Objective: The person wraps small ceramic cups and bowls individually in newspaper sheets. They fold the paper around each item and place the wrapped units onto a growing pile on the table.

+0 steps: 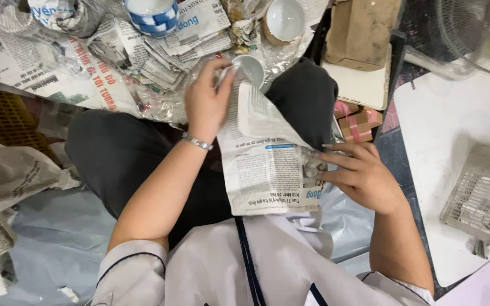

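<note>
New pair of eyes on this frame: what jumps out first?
Centre frame, a newspaper sheet is spread over the person's lap: the left hand presses it around a small white cup, and the right hand holds its lower right edge. Beyond, crumpled newspaper litters the top left, with a blue-and-white cup and a white bowl among it.

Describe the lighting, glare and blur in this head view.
Head view: soft, even light with weak shadows; mild glare whitens the board on the right; the fan in the top right corner is blurred; the left hand, right hand and newspaper sheet are sharp; edges bend slightly from the wide lens.
</note>
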